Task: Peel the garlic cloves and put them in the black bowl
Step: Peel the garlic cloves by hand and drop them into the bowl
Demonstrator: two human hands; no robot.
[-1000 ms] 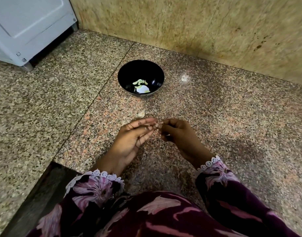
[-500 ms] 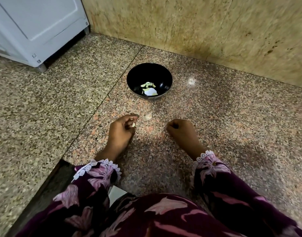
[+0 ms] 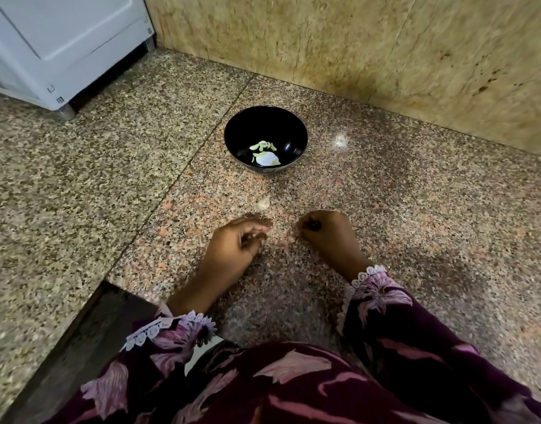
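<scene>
The left hand (image 3: pixel 232 240) and the right hand (image 3: pixel 324 232) have been separated and lowered to the floor (image 3: pixel 416 209). The fingertips are no longer joined.

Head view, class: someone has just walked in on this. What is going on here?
A person sits on a speckled stone floor peeling garlic. The black bowl ahead of them already holds a few pale peeled cloves. One clove lies loose on the floor between bowl and hands. The left hand is down near it with fingers curled; whether it holds anything is unclear. The right hand rests curled on the floor.
</scene>
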